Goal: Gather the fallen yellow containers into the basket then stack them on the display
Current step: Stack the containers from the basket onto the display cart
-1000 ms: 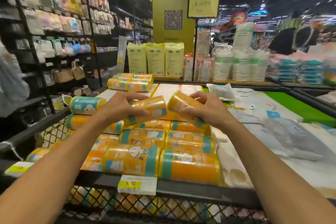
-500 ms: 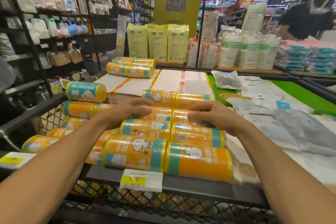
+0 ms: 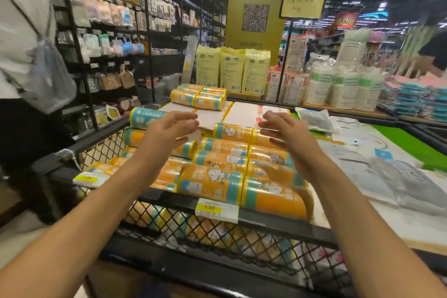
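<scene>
Near and centre, black mesh-fronted display. Laid across it on their sides in tidy rows, yellow containers. At the far end, a separate cluster of four; far left, one loose container perched on the pile. Over the rows, left hand and right hand, fingers spread wide, gripping nothing. Seemingly mid-stacking; next, likely fetching a stray and seating it in line.
</scene>
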The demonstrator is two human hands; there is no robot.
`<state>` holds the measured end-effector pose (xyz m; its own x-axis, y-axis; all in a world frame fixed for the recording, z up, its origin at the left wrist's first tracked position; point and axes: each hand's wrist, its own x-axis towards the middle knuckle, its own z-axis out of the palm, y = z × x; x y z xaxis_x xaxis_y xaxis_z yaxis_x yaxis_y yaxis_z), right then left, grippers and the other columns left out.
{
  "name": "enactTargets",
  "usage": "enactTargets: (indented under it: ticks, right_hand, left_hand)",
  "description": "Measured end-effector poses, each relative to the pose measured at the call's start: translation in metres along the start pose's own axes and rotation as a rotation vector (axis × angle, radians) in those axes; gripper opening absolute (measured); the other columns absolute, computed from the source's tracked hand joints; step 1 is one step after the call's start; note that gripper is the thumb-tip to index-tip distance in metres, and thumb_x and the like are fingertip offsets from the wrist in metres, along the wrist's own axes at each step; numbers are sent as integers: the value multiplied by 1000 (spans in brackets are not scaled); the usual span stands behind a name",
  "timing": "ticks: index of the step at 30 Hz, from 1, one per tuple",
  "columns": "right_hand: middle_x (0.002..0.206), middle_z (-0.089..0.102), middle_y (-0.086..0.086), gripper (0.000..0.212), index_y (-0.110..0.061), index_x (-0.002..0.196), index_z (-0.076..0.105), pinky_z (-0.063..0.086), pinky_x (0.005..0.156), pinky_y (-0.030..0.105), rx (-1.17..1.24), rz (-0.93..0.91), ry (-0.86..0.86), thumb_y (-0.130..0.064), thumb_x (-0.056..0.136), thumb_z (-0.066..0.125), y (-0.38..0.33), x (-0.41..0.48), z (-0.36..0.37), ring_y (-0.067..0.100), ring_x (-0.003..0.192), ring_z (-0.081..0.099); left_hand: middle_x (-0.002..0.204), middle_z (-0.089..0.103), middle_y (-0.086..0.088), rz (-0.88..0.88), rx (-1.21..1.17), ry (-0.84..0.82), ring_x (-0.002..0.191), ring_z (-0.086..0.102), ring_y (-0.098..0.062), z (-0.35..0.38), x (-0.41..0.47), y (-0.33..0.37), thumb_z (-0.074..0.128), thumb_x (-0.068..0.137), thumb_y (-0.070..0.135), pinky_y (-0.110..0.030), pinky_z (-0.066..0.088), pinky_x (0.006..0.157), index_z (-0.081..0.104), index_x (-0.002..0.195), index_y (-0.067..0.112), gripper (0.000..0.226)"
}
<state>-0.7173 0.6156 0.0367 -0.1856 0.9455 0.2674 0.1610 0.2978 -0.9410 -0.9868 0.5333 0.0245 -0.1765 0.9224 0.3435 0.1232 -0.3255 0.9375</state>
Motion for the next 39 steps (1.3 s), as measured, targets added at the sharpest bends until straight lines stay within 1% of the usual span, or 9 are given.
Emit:
enactTargets:
  ticks: [11, 19, 23, 26, 28, 31, 35, 37, 39]
  right_hand:
    - [124, 71, -12, 58, -38, 120, 69, 48, 104, 38, 104, -117, -420, -75, 76, 64, -44, -92, 222, 5, 116, 67]
    - [116, 72, -11, 28, -25, 123, 68, 47, 86, 10, 65, -44, -730, -37, 97, 66, 6, -165, 391, -11, 100, 65]
    - [125, 67, -8, 44, -24, 132, 61, 48, 97, 21, -63, 78, -890, -45, 95, 71, 78, -203, 463, 2, 114, 63]
    - [117, 65, -11, 39, -28, 126, 58, 45, 84, 14, -171, 196, -973, -45, 94, 72, 136, -235, 500, 5, 110, 61]
    - [120, 65, -4, 48, -25, 130, 58, 47, 90, 23, -254, 281, -1003, -47, 91, 74, 178, -254, 517, 11, 113, 62]
    - [124, 66, 2, 53, -24, 128, 58, 50, 103, 43, -394, 384, -1014, -53, 87, 75, 245, -279, 526, 21, 119, 63]
    - [129, 65, 1, 58, -15, 135, 53, 50, 97, 38, -518, 502, -1055, -44, 90, 76, 296, -294, 537, 21, 117, 64]
    - [129, 63, 1, 67, -12, 137, 50, 50, 92, 37, -592, 492, -1048, -47, 87, 78, 315, -293, 549, 22, 115, 62]
    - [131, 60, 8, 77, -12, 137, 48, 51, 95, 43, -720, 461, -1016, -53, 82, 81, 337, -292, 559, 30, 118, 61]
  left_hand:
    - [121, 73, 7, 12, 24, 524, 115, 66, -3, -142, -174, -9, 63, 99, 29, -23, 48, 99, 68, 124, 25, 26]
    - [120, 71, 4, -185, 160, 855, 115, 64, -6, -248, -303, -79, 62, 86, 41, -27, 49, 102, 67, 124, 23, 42]
    - [121, 69, 0, -399, 158, 1017, 111, 64, -4, -278, -374, -148, 67, 97, 26, -30, 49, 105, 65, 122, 21, 26]
    - [120, 67, 6, -636, 189, 1073, 112, 63, -5, -281, -425, -204, 62, 102, 22, -27, 50, 95, 62, 125, 22, 24]
    - [121, 65, 9, -791, 201, 1099, 117, 61, -9, -278, -454, -241, 62, 101, 29, -25, 47, 91, 61, 129, 24, 28]
    - [129, 62, 2, -1000, 215, 1084, 122, 59, -18, -269, -486, -287, 62, 101, 39, -35, 47, 100, 56, 137, 19, 42]
    - [141, 60, 0, -1225, 214, 996, 124, 63, -25, -255, -527, -361, 63, 90, 64, -51, 49, 105, 46, 143, 25, 68]
    - [138, 62, 5, -1335, 221, 951, 120, 65, -22, -247, -537, -391, 57, 71, 90, -50, 50, 105, 41, 144, 34, 93]
    - [129, 63, 3, -1424, 200, 890, 117, 62, -22, -240, -528, -391, 60, 71, 89, -41, 49, 102, 43, 138, 24, 95]
